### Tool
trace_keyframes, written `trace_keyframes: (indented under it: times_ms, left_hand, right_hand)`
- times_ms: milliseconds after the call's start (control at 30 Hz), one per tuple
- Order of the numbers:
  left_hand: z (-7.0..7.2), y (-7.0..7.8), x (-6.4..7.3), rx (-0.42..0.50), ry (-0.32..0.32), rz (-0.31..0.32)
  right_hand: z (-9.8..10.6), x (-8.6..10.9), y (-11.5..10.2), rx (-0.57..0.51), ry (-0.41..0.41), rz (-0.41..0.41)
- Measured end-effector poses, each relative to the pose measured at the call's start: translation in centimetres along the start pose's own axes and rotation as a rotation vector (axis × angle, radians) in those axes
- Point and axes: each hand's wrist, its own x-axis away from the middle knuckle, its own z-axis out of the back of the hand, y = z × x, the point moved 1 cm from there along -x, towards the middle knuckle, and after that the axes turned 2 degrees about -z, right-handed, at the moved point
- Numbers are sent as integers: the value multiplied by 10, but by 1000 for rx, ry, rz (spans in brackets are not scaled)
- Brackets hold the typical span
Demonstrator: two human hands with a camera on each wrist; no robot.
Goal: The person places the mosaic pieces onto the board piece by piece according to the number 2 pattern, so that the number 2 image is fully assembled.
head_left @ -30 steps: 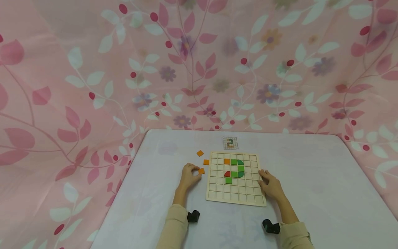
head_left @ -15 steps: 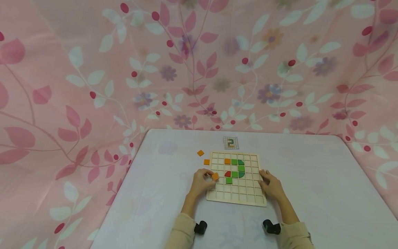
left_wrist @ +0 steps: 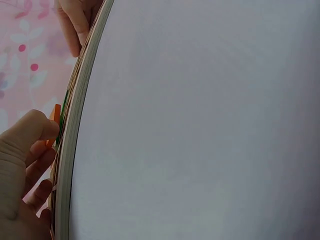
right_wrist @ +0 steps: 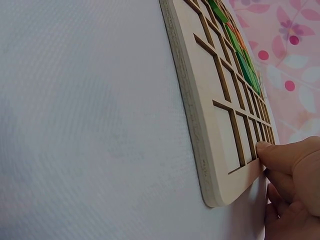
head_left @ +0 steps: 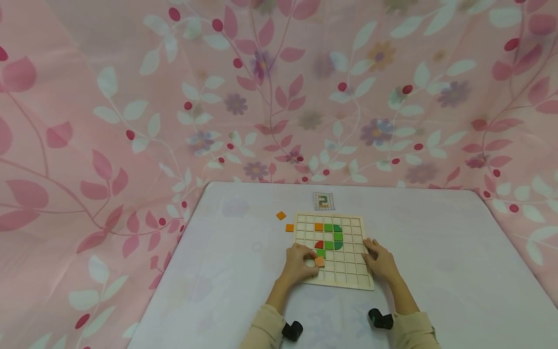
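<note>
My left hand (head_left: 299, 264) pinches an orange square tile (head_left: 320, 262) between thumb and fingertips over the wooden grid board (head_left: 351, 267). That tile is just below a green square (head_left: 321, 253) set in the grid. In the left wrist view the orange tile (left_wrist: 56, 114) stands tilted at the board's face. On the board, a red quarter-round tile (head_left: 319, 244), green squares and dark green rounded tiles form a hooked shape, with one orange square (head_left: 319, 227) at its upper left. My right hand (head_left: 381, 260) grips the board's right edge, thumb (right_wrist: 277, 156) on top and fingers at the side.
Two loose orange tiles (head_left: 281, 215) lie left of the board, one right at its edge. Behind the board is a small pattern card (head_left: 323, 201) with a printed grid. A white cloth (head_left: 440, 252) covers the table, and a pink floral curtain hangs behind.
My left hand has carried the orange tile from beside the board, rightward and toward me, to under the lower green square. The right hand stays at the board's right edge.
</note>
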Motion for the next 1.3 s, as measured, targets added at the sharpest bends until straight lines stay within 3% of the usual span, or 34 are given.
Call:
trace_keyframes:
  times_ms: [200, 567, 900, 1300]
  left_hand:
    - [-2, 1, -1, -32, -42, 28]
    - [7, -4, -7, -2, -168, 58]
    - [-1, 1, 0, -117, -9, -36]
    - [1, 0, -1, -125, -47, -10]
  right_hand:
    - [0, -1, 1, 0, 6, 3]
    - [-2, 1, 1, -14, 4, 3]
    - [-2, 2, 1, -9, 14, 12]
    - [-2, 1, -1, -10, 17, 10]
